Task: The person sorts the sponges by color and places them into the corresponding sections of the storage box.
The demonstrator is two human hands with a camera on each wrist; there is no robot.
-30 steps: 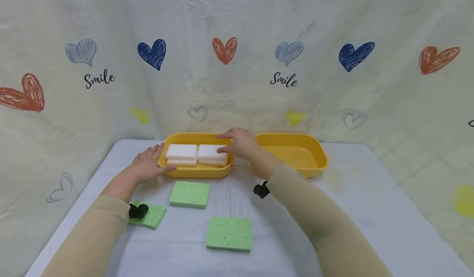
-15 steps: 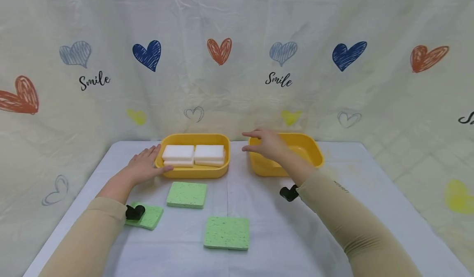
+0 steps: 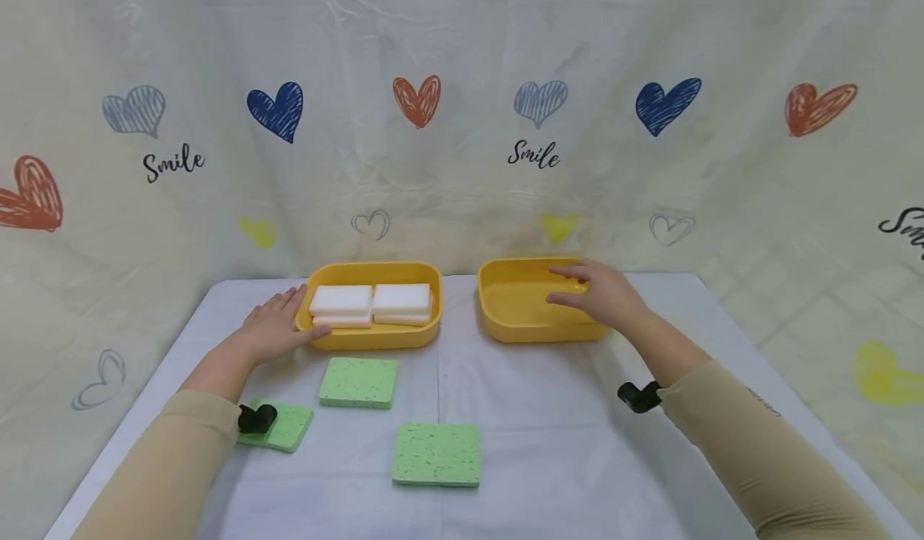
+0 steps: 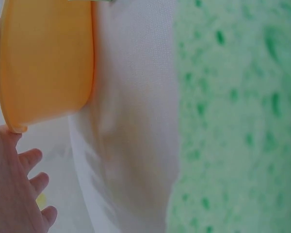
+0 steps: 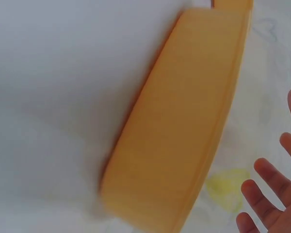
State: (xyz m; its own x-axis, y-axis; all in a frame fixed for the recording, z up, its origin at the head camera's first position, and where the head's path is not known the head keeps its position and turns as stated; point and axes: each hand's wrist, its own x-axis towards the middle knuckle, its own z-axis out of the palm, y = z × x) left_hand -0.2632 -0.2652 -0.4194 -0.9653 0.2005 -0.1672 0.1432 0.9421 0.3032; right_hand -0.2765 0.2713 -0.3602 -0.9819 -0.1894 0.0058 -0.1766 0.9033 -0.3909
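My left hand [image 3: 270,329] rests its spread fingers against the left end of a yellow plastic tray [image 3: 375,339]. In that tray lie white sponges in two side-by-side stacks, a left stack [image 3: 342,300] and a right stack [image 3: 402,298]. The left wrist view shows the thumb and fingers [image 4: 39,183] at the tray's rim, not curled round it. Over the right end of a second yellow tray [image 3: 520,334], my right hand [image 3: 609,298] hovers with fingers apart and holds nothing. In the right wrist view its fingers [image 5: 269,174] stand away from the tray wall [image 5: 169,121].
Three green speckled sponges lie in front of the left tray: an upper one [image 3: 358,382], a nearer one [image 3: 436,453] and one [image 3: 292,426] partly behind the left wrist camera [image 3: 257,418]. A patterned curtain [image 3: 462,163] hangs behind the white table [image 3: 534,460].
My right hand has moved right, from the white sponges in the left tray to the right end of the other tray. The left hand stays at its tray; the view has shifted slightly.
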